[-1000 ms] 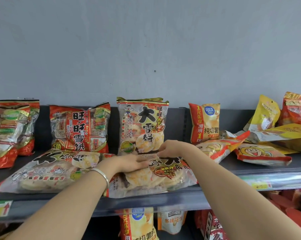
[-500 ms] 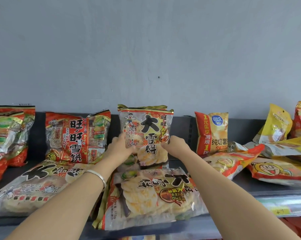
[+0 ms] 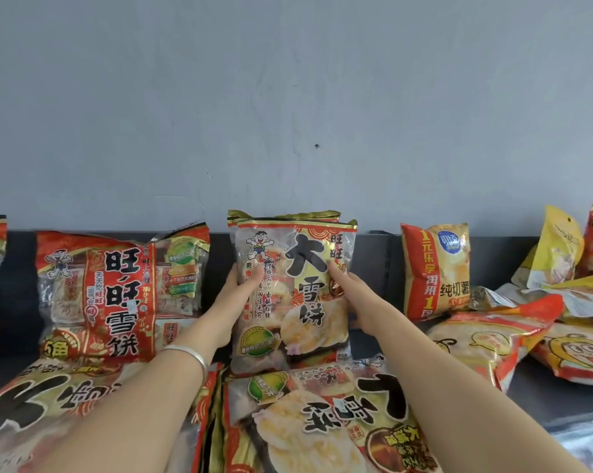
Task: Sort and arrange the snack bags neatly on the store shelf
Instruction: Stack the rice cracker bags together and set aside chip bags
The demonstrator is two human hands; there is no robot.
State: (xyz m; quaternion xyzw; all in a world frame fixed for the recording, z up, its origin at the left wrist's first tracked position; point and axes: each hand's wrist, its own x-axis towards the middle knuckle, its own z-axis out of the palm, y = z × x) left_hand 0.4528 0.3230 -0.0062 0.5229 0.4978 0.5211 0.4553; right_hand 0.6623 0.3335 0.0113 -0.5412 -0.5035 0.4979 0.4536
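The left hand grips the left edge of an upright rice cracker bag, thumb laid across its front and the other fingers hidden behind it, while the right hand clasps the bag's right edge in the same way, thumb pressed on the printed face. Between the two hands the bag stands upright at the back of the dark shelf, with a second bag of the same kind just behind it, only its gold top edge showing. A silver bracelet circles the left wrist. Directly below both hands, nearer the person, a flat rice cracker bag lies face up with its print upside down, its far edge touching the foot of the held bag. Under the left forearm another flat bag lies beside it. Just left of the left hand a red cracker bag leans upright against the shelf back. Right of the right hand, apart from it, an orange chip bag stands upright, and beyond that a loose pile of yellow and orange snack bags lies tumbled, some flat, some tilted. Above everything rises a plain grey wall.
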